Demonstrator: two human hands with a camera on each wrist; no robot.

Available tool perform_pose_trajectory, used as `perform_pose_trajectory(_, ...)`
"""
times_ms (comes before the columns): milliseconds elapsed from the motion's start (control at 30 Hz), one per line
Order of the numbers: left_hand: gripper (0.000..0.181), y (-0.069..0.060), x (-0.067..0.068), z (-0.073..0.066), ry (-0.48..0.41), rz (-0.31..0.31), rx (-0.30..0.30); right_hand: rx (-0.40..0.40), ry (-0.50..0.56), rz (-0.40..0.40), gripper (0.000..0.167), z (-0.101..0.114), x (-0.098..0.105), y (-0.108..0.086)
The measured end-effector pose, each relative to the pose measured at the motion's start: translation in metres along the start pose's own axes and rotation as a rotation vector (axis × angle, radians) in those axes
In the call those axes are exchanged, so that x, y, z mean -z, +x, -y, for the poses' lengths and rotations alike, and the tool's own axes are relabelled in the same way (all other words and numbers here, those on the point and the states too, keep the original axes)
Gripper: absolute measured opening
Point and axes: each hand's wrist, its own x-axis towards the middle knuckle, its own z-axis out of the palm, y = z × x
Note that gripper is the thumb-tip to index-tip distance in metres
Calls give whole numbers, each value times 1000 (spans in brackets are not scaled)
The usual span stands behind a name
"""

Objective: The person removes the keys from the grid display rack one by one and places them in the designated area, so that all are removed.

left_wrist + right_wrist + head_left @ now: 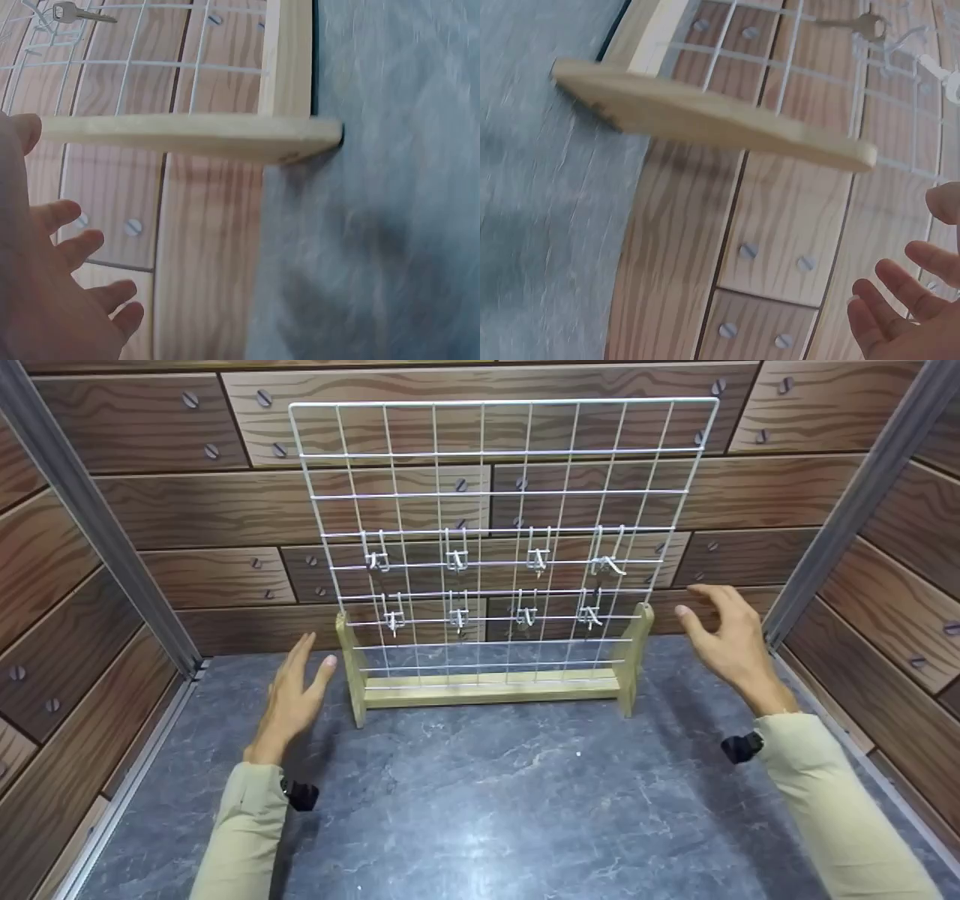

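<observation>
A white wire grid rack (pixel 482 496) stands upright in a pale wooden stand (pixel 491 688). Two rows of metal hooks (pixel 457 559) are fitted on its lower half. A key (pixel 66 12) hangs at a hook in the left wrist view; the right wrist view shows a dark key (pixel 871 27) and part of a lighter one (pixel 953 87). My left hand (pixel 289 709) hovers beside the stand's left end piece, fingers extended and thumb apart, holding nothing. Off the right end piece, my right hand (pixel 727 645) is raised with loosely bent fingers and holds nothing.
The stand rests on a grey marbled tabletop (pixel 465 795). Wood-patterned panels (pixel 585 427) form the back and both sides, with metal profiles (pixel 112 517) at the corners. Each wrist carries a small black device (pixel 301 795).
</observation>
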Motion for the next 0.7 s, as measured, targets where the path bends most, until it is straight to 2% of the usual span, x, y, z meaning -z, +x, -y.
perform_pose_trajectory(133,65,-4,-11,3,-142,-36,23,7,58,-53,36,11,-4,0)
perform_pose_trajectory(333,64,-14,-31,6,-341,-63,109,43,126,-126,27,20,-12,1)
perform_pose_trajectory(500,67,-21,-45,10,-386,-70,163,78,176,-136,26,26,-23,2)
perform_pose_trajectory(700,70,-26,-60,12,-452,-105,227,10,285,-88,25,39,-35,-2)
